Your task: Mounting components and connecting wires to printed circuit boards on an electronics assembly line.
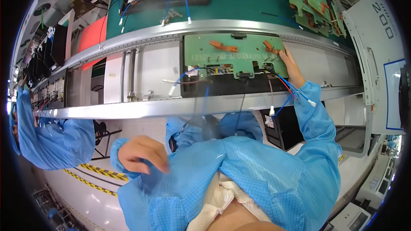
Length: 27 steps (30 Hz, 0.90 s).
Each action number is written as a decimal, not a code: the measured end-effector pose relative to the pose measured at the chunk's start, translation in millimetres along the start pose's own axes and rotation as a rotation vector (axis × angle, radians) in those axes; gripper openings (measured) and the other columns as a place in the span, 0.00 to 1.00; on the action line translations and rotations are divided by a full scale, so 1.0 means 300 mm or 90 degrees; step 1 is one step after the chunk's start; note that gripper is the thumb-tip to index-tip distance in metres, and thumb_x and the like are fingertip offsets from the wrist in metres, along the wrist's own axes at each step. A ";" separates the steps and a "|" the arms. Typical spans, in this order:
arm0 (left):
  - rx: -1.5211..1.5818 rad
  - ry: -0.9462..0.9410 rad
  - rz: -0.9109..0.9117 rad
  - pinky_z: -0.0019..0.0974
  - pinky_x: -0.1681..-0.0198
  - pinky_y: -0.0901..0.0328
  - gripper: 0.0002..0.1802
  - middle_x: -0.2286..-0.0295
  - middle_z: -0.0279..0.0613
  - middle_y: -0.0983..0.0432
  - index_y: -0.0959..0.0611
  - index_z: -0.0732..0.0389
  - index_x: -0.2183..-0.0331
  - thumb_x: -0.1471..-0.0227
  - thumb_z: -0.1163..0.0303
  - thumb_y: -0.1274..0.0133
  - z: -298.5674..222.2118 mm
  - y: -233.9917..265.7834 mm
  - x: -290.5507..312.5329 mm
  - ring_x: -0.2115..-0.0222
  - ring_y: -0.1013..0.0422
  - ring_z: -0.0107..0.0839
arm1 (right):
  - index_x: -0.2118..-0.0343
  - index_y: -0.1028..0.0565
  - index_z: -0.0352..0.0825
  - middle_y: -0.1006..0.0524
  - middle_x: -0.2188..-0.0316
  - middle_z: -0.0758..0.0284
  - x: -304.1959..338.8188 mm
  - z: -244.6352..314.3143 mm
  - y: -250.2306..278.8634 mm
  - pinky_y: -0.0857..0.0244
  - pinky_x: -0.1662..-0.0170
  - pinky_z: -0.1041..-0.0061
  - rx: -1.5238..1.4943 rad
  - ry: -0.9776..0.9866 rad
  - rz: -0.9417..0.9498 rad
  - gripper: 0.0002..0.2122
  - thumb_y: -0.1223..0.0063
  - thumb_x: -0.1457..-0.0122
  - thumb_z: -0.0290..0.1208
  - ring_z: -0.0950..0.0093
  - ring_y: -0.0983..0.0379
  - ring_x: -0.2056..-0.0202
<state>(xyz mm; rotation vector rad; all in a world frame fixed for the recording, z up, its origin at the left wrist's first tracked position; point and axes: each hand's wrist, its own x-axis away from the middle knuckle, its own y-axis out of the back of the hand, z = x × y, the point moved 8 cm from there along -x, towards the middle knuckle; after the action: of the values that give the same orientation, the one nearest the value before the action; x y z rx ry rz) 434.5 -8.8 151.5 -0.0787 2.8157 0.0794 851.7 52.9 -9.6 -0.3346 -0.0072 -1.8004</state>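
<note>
Between rails [102, 112], your right hand [294, 69] touches green board [248, 56], grip unclear; left hand [143, 153] loose, seemingly empty. Likely fragile: hold edges.

Green PCB [233, 58] w/ brown clips [223, 46], seems flat, in blk tray [209, 89] btwn rails [150, 106].

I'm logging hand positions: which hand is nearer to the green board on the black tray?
The right hand: its fingers are at the right edge of the green board. The left hand is well away, in front of the torso.
</note>
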 end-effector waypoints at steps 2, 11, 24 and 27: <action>-0.103 0.059 -0.078 0.38 0.67 0.33 0.08 0.71 0.49 0.25 0.22 0.67 0.69 0.50 0.75 0.53 0.044 -0.042 -0.012 0.70 0.28 0.42 | 0.39 0.50 0.39 0.36 0.48 0.62 -0.015 -0.043 -0.071 0.35 0.52 0.76 0.003 0.020 -0.001 0.26 0.59 0.38 0.38 0.73 0.32 0.53; -0.781 0.424 -0.489 0.37 0.70 0.34 0.26 0.71 0.43 0.28 0.28 0.58 0.53 0.58 0.82 0.58 0.243 0.064 0.035 0.72 0.29 0.40 | 0.39 0.50 0.38 0.35 0.48 0.62 0.089 -0.088 -0.441 0.38 0.50 0.74 -0.169 -0.026 -0.028 0.28 0.55 0.41 0.32 0.72 0.36 0.49; -0.660 0.268 -0.600 0.36 0.71 0.34 0.28 0.73 0.44 0.26 0.27 0.56 0.52 0.60 0.78 0.42 0.380 0.029 -0.280 0.74 0.29 0.36 | 0.53 0.28 0.38 0.29 0.64 0.64 0.292 0.191 -0.183 0.38 0.58 0.72 0.705 0.482 0.092 0.23 0.45 0.56 0.20 0.69 0.33 0.63; -0.692 0.204 -0.573 0.35 0.72 0.34 0.20 0.74 0.45 0.26 0.23 0.61 0.59 0.59 0.78 0.43 0.378 0.021 -0.304 0.74 0.29 0.37 | 0.56 0.25 0.36 0.28 0.74 0.66 0.341 0.180 -0.206 0.37 0.66 0.72 0.695 0.504 0.157 0.22 0.41 0.59 0.20 0.68 0.32 0.71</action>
<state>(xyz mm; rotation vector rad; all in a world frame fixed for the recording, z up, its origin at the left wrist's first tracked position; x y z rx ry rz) 556.3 8.9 73.5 -1.6317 2.3562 1.4081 782.7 -18.5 76.3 1.0965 -0.3561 -1.3384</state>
